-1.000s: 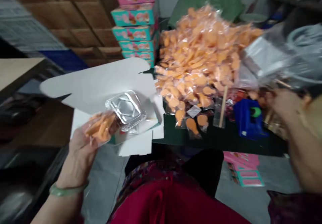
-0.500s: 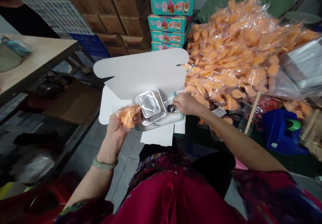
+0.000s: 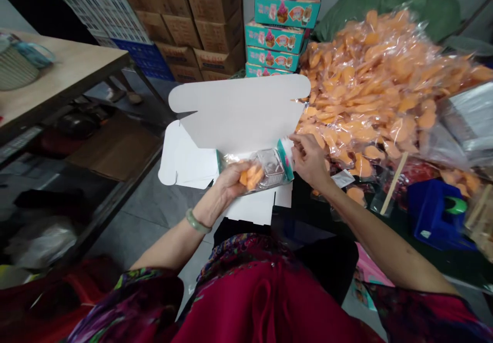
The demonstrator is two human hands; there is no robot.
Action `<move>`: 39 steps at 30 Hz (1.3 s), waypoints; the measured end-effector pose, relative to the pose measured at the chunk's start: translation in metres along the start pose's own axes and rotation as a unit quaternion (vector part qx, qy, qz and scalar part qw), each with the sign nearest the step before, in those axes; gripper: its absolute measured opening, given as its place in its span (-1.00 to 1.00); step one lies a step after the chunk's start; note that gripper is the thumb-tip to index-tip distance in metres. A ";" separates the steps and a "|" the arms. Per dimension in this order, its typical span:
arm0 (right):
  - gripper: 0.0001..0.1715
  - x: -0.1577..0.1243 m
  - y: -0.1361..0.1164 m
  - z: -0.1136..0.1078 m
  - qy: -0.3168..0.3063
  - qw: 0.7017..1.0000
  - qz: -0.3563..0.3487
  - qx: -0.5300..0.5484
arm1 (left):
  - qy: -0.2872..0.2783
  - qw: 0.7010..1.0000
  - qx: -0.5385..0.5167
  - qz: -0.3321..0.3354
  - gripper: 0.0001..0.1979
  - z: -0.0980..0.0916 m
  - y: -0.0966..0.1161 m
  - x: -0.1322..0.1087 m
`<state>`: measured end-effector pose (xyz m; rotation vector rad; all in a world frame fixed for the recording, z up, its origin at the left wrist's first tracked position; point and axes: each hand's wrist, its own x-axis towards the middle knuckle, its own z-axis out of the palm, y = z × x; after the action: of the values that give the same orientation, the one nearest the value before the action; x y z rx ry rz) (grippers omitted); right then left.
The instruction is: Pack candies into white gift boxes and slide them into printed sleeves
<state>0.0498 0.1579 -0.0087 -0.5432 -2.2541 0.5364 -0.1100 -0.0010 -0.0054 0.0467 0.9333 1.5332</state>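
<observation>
An open cardboard box (image 3: 242, 107), white inside, stands in front of me with its lid raised. Foil trays (image 3: 271, 166) lie in its right part. My left hand (image 3: 231, 178) is closed on a clear bag of orange pieces (image 3: 251, 175), held inside the box just left of the trays. At the box's right end, my right hand (image 3: 310, 158) has its fingers bent together by the white and teal side flap (image 3: 286, 155); what they pinch, if anything, is too small to tell.
Bagged orange pieces (image 3: 358, 91) are heaped at the right, with a blue tape dispenser (image 3: 435, 212) and a wooden stick (image 3: 395, 184) nearer me. Teal boxes (image 3: 275, 38) and brown cartons (image 3: 215, 30) are stacked behind. A table (image 3: 73, 71) stands at left.
My left hand has moved right and into the box with the orange bag. The foil trays sit further right, and my right hand has shifted to the upright side flap.
</observation>
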 end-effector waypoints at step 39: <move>-0.61 0.011 -0.036 0.030 -0.326 0.923 -0.086 -0.184 | 0.345 0.598 0.642 0.334 -0.78 -0.014 0.015 -0.022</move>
<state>0.0128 0.1272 -0.0029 -0.3692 -3.0414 0.2118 -0.1248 -0.0253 0.0041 1.0000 2.7707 1.1115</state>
